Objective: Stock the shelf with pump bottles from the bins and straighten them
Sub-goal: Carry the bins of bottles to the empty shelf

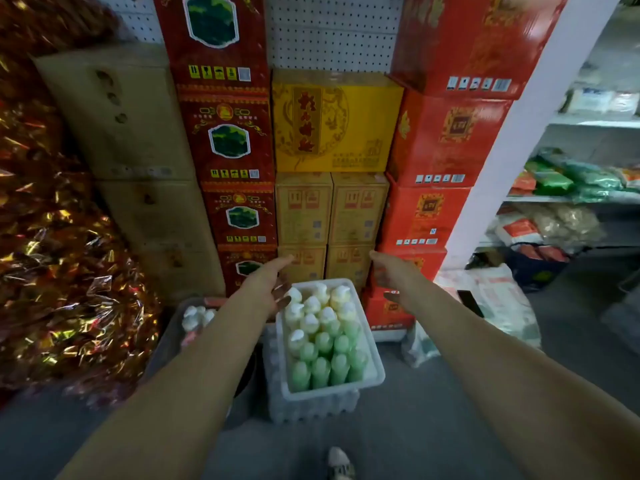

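Note:
A white plastic bin (375,370) stands on the grey floor, packed with several green pump bottles (320,344) with white pump tops. A second, darker bin (173,336) at its left holds a few white-topped bottles (195,317), partly hidden by my left arm. My left hand (273,282) reaches out above the white bin's far left corner, fingers straight, holding nothing. My right hand (389,271) stretches out past the bin's far right corner, fingers straight and empty. Both hands hover apart from the bottles.
Stacked red, yellow and brown cartons (329,123) form a wall behind the bins. Shiny foil-wrapped goods (59,271) pile up at the left. A white shelf upright (512,140) and shelves with bagged goods (571,181) stand at the right. My shoe (341,462) shows at the bottom.

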The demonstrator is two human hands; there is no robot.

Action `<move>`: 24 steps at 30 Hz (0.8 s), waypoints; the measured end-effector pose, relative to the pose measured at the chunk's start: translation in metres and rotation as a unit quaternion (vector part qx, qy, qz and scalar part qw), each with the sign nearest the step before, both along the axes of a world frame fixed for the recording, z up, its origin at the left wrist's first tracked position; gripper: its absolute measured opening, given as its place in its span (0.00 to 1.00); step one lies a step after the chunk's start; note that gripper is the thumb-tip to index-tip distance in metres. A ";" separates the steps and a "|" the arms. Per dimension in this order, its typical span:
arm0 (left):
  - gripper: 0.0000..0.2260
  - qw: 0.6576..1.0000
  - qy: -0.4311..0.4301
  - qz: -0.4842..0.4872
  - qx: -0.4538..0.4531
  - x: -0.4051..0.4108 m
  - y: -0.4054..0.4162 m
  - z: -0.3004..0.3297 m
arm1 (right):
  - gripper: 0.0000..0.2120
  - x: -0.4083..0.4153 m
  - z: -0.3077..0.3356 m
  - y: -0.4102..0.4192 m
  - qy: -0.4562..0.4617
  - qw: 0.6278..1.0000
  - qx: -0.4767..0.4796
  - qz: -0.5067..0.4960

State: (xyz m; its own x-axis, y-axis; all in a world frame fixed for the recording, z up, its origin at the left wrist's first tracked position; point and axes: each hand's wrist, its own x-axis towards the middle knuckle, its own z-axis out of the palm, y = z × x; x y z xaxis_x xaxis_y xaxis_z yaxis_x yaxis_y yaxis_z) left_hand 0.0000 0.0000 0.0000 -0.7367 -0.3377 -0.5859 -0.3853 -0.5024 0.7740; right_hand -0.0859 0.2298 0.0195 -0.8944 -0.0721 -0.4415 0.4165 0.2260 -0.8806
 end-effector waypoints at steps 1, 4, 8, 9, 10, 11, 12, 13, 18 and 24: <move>0.13 1.000 -0.008 0.007 0.005 -0.006 -0.001 -0.009 | 0.19 -0.007 -0.007 -0.003 -0.011 1.000 0.000 -0.004; 0.17 0.999 -0.030 0.016 0.031 -0.024 -0.008 -0.044 | 0.17 -0.041 -0.041 -0.007 -0.039 0.999 0.008 -0.011; 0.18 0.996 -0.076 0.005 0.035 -0.057 -0.019 -0.091 | 0.17 -0.091 -0.094 -0.018 -0.076 0.996 0.041 -0.013; 0.18 0.996 -0.086 0.002 0.031 -0.067 -0.022 -0.104 | 0.16 -0.104 -0.108 -0.020 -0.084 0.995 0.052 -0.007; 0.15 0.995 -0.095 0.003 0.028 -0.079 -0.025 -0.118 | 0.17 -0.116 -0.122 -0.022 -0.090 0.994 0.062 0.002; 0.11 0.994 -0.105 0.000 0.029 -0.090 -0.027 -0.133 | 0.18 -0.129 -0.137 -0.024 -0.095 0.993 0.073 0.010; 0.09 0.993 -0.118 -0.002 0.027 -0.100 -0.027 -0.144 | 0.19 -0.140 -0.150 -0.024 -0.103 0.991 0.081 0.021; 0.10 0.990 -0.136 -0.002 0.023 -0.109 -0.029 -0.158 | 0.19 -0.151 -0.164 -0.025 -0.110 0.990 0.086 0.029; 0.11 0.973 -0.230 0.015 -0.004 -0.140 -0.035 -0.223 | 0.19 -0.197 -0.228 -0.025 -0.128 0.975 0.158 0.090; 0.21 0.951 -0.289 -0.032 -0.101 -0.171 -0.044 -0.277 | 0.20 -0.227 -0.291 -0.025 -0.177 0.954 0.219 0.104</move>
